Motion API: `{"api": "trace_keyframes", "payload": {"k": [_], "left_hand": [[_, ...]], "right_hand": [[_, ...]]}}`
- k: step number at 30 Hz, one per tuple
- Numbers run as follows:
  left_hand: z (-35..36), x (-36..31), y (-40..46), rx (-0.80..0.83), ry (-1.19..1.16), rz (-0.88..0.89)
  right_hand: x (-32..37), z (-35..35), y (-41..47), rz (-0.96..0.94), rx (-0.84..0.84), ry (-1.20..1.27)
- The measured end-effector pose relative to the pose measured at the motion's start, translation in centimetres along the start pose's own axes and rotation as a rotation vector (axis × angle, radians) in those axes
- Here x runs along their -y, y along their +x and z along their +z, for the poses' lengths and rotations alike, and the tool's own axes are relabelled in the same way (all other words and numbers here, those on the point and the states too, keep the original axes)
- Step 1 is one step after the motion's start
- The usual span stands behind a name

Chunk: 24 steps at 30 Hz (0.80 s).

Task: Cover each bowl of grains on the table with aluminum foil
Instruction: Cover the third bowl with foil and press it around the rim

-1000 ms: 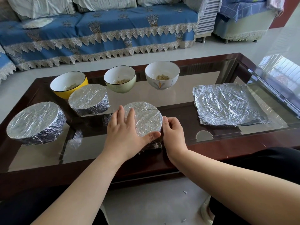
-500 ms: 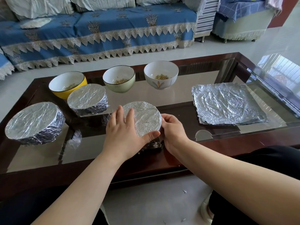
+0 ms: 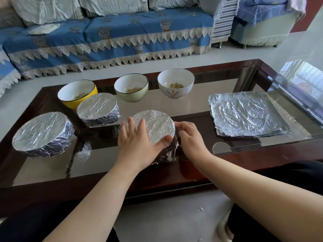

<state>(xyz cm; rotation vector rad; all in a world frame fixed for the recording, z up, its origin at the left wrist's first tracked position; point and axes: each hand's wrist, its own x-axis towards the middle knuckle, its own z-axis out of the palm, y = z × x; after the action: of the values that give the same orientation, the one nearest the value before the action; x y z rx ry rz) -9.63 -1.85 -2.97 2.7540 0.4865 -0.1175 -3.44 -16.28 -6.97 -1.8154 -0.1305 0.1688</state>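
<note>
Nearest me, my left hand (image 3: 138, 145) lies flat over the near side of the foil-wrapped bowl (image 3: 157, 126) at the front of the bench (image 3: 244, 154), thumb pressed on its top, while my right hand (image 3: 190, 138) curls against the bowl's right side, fingers pinching the foil there; both hands are clamped on this one bowl. To the left sit two more wrapped bowls, a large one (image 3: 42, 133) near the bench's left edge and a smaller one (image 3: 97, 108) behind it. To the right a stack of foil sheets (image 3: 248, 114) lies flat. Farther back stand three uncovered bowls holding grains: yellow (image 3: 76, 93), green (image 3: 131, 87) and white (image 3: 175, 82). Beyond is a blue sofa (image 3: 122, 35).
</note>
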Motion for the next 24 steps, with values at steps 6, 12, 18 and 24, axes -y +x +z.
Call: {"api": "trace_keyframes", "payload": {"k": [6,12,18,24], "left_hand": [[-2.3,1.1,0.2,0.128,0.124,0.008],[-3.2,2.2,-0.3,0.168,0.216,0.039],[-1.8,2.4,-0.8,0.116,0.206,0.063],[-0.9,3.0,-1.2,0.122,0.015,0.092]], "right_hand": [[-2.0,0.6,-2.1,-0.152,0.009,0.039],[-1.8,0.6,-1.8,-0.169,0.013,0.066],[-2.0,0.8,-1.7,-0.192,0.010,0.034],[-2.2,1.6,-1.8,-0.093,-0.080,0.062]]}}
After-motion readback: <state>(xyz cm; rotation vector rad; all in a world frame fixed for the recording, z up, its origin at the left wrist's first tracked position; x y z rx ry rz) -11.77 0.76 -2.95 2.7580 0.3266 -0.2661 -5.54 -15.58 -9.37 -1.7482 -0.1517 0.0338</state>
